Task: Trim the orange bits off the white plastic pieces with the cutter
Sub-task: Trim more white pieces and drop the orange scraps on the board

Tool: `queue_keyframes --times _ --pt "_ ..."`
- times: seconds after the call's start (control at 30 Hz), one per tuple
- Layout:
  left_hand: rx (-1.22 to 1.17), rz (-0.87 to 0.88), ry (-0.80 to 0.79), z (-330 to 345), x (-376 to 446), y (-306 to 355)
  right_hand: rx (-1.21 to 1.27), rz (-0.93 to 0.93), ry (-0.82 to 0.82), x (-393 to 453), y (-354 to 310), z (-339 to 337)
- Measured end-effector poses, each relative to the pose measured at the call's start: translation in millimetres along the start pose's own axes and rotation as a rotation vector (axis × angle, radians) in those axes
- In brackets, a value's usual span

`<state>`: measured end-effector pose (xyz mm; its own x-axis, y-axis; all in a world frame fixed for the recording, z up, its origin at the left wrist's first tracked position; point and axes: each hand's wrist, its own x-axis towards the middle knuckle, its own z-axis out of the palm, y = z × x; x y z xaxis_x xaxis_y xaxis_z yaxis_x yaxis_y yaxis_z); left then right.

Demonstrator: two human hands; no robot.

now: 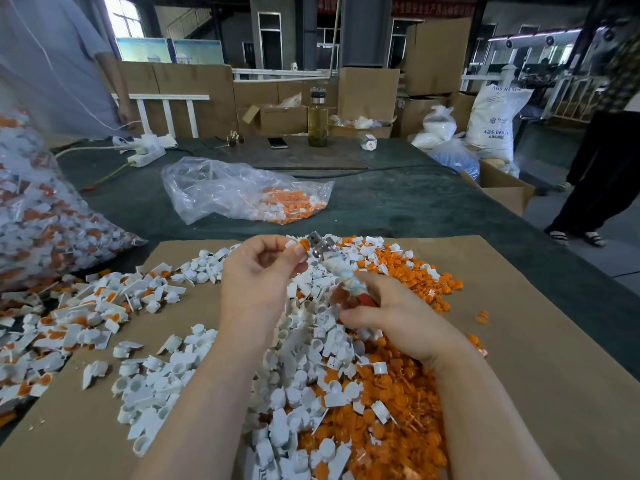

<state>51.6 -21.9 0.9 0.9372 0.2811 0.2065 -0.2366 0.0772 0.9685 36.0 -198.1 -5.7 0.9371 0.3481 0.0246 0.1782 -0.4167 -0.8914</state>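
My left hand pinches a small white plastic piece with an orange bit between thumb and fingers. My right hand grips the taped, red-handled cutter, whose metal jaws sit right at the orange bit. Below both hands lies a heap of trimmed white pieces, with a heap of cut orange bits to its right. Untrimmed white-and-orange pieces are spread at the left on the cardboard sheet.
A big clear bag of untrimmed pieces bulges at the left edge. A smaller clear bag lies beyond the cardboard on the dark table. A bottle, a phone and a power strip stand farther back. People stand at far left and right.
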Motion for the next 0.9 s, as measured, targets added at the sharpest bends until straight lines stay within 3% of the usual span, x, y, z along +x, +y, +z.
queue_keyframes --times 0.53,0.67,0.77,0.9 --pt "-0.028 -0.001 -0.019 -0.6 1.2 0.3 -0.107 -0.001 0.052 5.6 -0.4 10.6" --pt "-0.057 -0.141 -0.038 -3.7 3.0 -1.3 -0.200 -0.018 0.071 7.8 5.2 11.9" --pt "-0.209 -0.324 -0.003 -14.8 9.6 -0.4 -0.321 -0.058 0.141 10.5 8.0 13.7" --pt "-0.577 -0.554 0.268 -47.6 24.4 -0.6 -0.397 -0.058 0.316 11.8 11.4 9.8"
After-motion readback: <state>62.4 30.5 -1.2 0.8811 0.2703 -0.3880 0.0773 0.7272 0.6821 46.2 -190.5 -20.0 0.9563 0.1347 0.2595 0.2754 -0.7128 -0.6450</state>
